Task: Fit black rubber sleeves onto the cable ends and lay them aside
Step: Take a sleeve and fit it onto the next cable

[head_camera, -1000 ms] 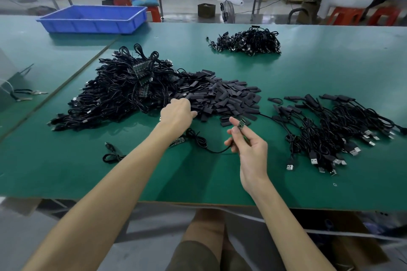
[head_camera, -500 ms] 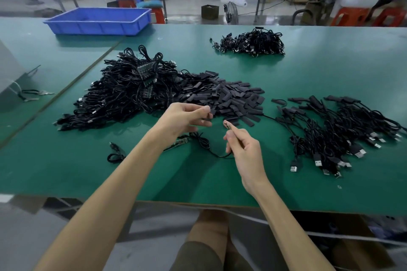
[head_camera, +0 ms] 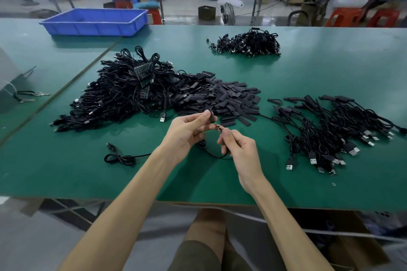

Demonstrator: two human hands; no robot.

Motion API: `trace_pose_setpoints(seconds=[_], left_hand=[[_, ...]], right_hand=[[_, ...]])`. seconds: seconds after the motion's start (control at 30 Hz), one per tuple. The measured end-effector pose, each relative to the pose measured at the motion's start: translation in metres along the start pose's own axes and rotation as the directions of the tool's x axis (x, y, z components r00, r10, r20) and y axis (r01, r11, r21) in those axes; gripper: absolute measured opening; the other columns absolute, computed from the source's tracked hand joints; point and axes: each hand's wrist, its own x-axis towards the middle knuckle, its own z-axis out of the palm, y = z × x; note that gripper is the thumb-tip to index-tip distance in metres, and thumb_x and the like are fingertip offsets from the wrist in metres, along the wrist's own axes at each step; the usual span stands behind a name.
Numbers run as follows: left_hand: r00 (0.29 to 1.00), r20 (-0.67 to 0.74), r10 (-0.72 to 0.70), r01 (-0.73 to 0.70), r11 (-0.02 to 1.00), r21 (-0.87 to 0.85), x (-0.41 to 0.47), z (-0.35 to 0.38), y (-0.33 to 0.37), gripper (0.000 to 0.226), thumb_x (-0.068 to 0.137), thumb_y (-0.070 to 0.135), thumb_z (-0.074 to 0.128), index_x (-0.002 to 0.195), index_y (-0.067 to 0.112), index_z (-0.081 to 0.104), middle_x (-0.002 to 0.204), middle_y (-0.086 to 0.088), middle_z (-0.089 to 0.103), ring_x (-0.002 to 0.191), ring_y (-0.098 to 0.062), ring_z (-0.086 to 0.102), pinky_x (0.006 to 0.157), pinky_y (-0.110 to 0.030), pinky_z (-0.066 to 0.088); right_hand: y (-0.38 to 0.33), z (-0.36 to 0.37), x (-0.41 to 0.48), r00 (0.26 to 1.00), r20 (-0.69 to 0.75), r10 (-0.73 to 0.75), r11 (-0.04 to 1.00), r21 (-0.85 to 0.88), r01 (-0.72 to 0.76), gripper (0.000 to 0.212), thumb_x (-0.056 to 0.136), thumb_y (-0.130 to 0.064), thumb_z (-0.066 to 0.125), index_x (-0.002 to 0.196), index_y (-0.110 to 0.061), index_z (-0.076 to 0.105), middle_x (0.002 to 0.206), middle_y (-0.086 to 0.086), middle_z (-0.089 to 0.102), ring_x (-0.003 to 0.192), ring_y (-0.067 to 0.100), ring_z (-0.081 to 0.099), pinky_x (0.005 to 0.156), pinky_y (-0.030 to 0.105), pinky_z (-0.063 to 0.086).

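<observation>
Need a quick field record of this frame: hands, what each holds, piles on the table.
left hand: pinching a black rubber sleeve
right hand: pinching the cable end, sleeve not yet on
cable pile: left, unsleeved
loose sleeves: centre heap
sleeved cables: right, laid aside
far bundle: back centre
blue tray: back left
table: green mat

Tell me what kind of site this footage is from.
Most likely a factory assembly line for cable finishing. Long green workbench heaped with black USB cables and loose rubber sleeves, a blue parts bin, and another worker seated on a red stool at the next bench.
</observation>
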Motion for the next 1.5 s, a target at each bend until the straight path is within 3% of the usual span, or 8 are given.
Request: trace_pose_setpoints(seconds=[0.2,0.33,0.57,0.73,0.87,1.0,1.17,1.5], left_hand=[[1.000,-0.018,-0.013,0.013,0.999,0.044,0.000,-0.001,-0.006,0.032,0.077,0.040,0.082,0.099,0.016,0.081,0.111,-0.003,0.077,0.066,-0.005,0.063,0.057,-0.015,0.046],[1.000,-0.012,0.023,-0.023,0.998,0.051,-0.002,0.001,-0.009,0.031,0.074,0.041,0.084,0.094,0.017,0.082,0.110,-0.009,0.077,0.063,-0.009,0.061,0.053,-0.017,0.039],[0.996,0.002,0.087,-0.087,0.994,0.073,-0.008,0.003,-0.013,0.033,0.075,0.043,0.084,0.095,0.017,0.082,0.108,-0.008,0.077,0.064,-0.010,0.060,0.051,-0.018,0.038],[0.982,-0.060,0.177,-0.173,0.982,0.072,-0.012,0.009,-0.024,0.026,0.079,0.037,0.079,0.095,0.016,0.078,0.102,-0.008,0.077,0.063,-0.012,0.059,0.052,-0.019,0.038],[0.970,-0.120,0.212,-0.208,0.977,0.048,-0.015,0.016,-0.035,0.032,0.081,0.033,0.077,0.101,0.009,0.072,0.081,-0.004,0.072,0.061,-0.012,0.061,0.052,-0.021,0.037],[0.967,-0.109,0.230,-0.229,0.973,0.020,-0.018,0.018,-0.040,0.038,0.084,0.029,0.076,0.108,0.000,0.069,0.075,-0.004,0.068,0.059,-0.014,0.059,0.052,-0.021,0.035],[0.948,-0.154,0.277,-0.278,0.960,0.017,-0.021,0.020,-0.044,0.026,0.088,0.024,0.071,0.104,0.004,0.070,0.070,-0.004,0.066,0.056,-0.014,0.058,0.052,-0.021,0.036],[0.941,-0.154,0.302,-0.298,0.953,0.050,-0.021,0.019,-0.047,0.010,0.096,0.018,0.067,0.101,0.010,0.071,0.065,-0.004,0.064,0.057,-0.016,0.059,0.054,-0.021,0.038]], right_hand=[[0.001,0.000,0.001,1.000,-0.013,0.024,0.997,0.069,-0.023,0.033,0.105,-0.025,0.059,0.079,-0.011,0.073,0.066,0.004,0.057,0.065,0.016,0.047,0.070,0.030,0.039],[0.001,0.001,0.000,1.000,-0.013,0.006,0.990,0.138,-0.004,0.016,0.102,-0.017,0.065,0.107,-0.021,0.080,0.073,-0.005,0.067,0.064,0.010,0.051,0.072,0.020,0.048],[0.004,-0.003,0.001,0.999,-0.033,-0.019,0.986,0.167,0.024,0.019,0.099,-0.010,0.067,0.112,-0.020,0.078,0.084,0.000,0.075,0.072,0.012,0.061,0.079,0.022,0.054],[0.005,-0.004,0.002,0.999,-0.035,-0.013,0.977,0.213,0.020,0.020,0.097,-0.007,0.069,0.112,-0.018,0.078,0.091,0.001,0.076,0.076,0.013,0.064,0.080,0.023,0.054],[0.003,-0.004,0.002,0.999,-0.046,-0.018,0.972,0.233,0.029,0.022,0.095,-0.003,0.070,0.109,-0.018,0.078,0.101,0.004,0.079,0.084,0.014,0.067,0.078,0.026,0.056],[0.002,-0.005,0.001,0.998,-0.059,-0.002,0.969,0.248,0.017,0.020,0.094,-0.003,0.072,0.106,-0.017,0.078,0.099,0.003,0.079,0.081,0.012,0.067,0.078,0.023,0.056],[0.002,-0.004,0.000,1.000,-0.015,0.005,0.967,0.256,-0.001,0.017,0.092,-0.001,0.073,0.106,-0.011,0.076,0.090,0.005,0.079,0.074,0.014,0.066,0.075,0.024,0.056],[0.001,-0.004,-0.001,0.999,0.019,-0.033,0.970,0.241,0.028,0.024,0.092,-0.002,0.074,0.112,-0.013,0.077,0.086,0.016,0.076,0.084,0.021,0.074,0.086,0.026,0.056]])
